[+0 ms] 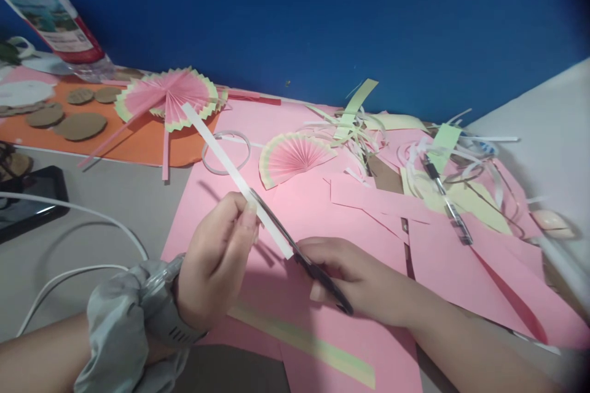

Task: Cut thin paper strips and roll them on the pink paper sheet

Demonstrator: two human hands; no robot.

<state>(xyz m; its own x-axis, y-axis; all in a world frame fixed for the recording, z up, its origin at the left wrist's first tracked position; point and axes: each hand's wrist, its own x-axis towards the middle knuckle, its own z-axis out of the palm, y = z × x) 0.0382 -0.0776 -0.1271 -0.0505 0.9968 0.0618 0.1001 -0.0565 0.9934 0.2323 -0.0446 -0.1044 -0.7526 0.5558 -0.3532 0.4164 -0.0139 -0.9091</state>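
Note:
My left hand (pixel 216 261) pinches a long white paper strip (pixel 216 150) that slants up to the left. My right hand (pixel 354 279) grips black-handled scissors (pixel 299 252), whose blades meet the strip just right of my left fingers. Both hands hover over pink paper sheets (pixel 369 209). A grey scrunchie and a wrist watch (pixel 152 307) sit on my left wrist. A pale yellow-green strip (pixel 313 344) lies on the pink paper below my hands.
Two pleated pink paper fans (pixel 170 95) (pixel 292 156) lie ahead, one on an orange sheet (pixel 138 141) with brown card discs (pixel 78 126). A pen (pixel 447 199) rests among paper scraps (pixel 364 129) at right. A phone (pixel 27 202), white cable (pixel 92 215) and bottle (pixel 50 12) are left.

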